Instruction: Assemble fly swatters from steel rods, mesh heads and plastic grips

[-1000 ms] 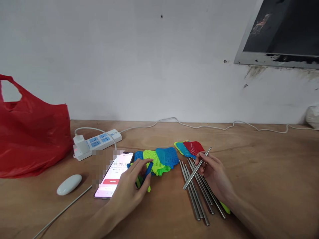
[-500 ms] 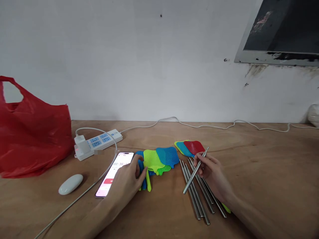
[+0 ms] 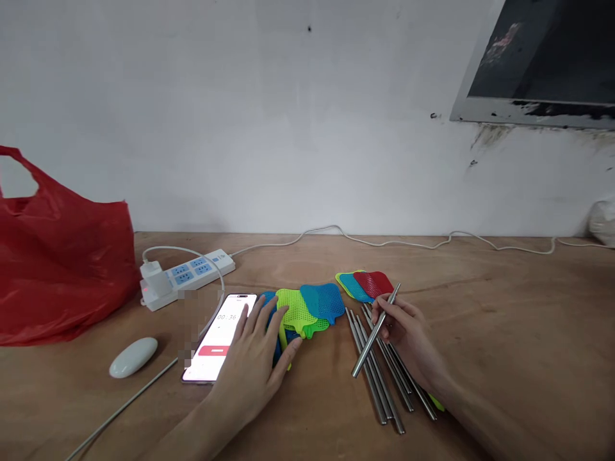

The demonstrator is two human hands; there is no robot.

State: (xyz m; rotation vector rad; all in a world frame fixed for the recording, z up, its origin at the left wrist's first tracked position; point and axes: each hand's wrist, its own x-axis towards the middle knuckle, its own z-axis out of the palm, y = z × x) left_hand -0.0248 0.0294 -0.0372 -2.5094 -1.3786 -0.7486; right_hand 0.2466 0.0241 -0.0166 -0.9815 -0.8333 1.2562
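Observation:
My right hand (image 3: 408, 336) grips a metal tube (image 3: 369, 351) between thumb and fingers, tilted above several similar metal tubes (image 3: 384, 394) on the table. Fingers spread, my left hand (image 3: 257, 352) reaches over the left edge of a pile of mesh fly swatter heads. That pile has a yellow-green head (image 3: 294, 306) and a blue head (image 3: 323, 303) on top; my fingers partly cover it. Beyond my right hand lie a red mesh head (image 3: 375, 284) and a blue one with a yellow-green edge beneath. Whether my left fingertips touch the pile, I cannot tell.
Beside my left hand lies a lit phone (image 3: 216, 339) showing a timer. Further left are a white rounded object (image 3: 133, 357), a power strip (image 3: 192, 275) with a plug and cable, and a red plastic bag (image 3: 67, 262). A thin white cable (image 3: 379, 244) runs along the wall.
My left hand has opened from curled fingers at the swatter pile to a spread hand, shifting slightly right and down. The right hand still holds the metal tube, nearly unmoved.

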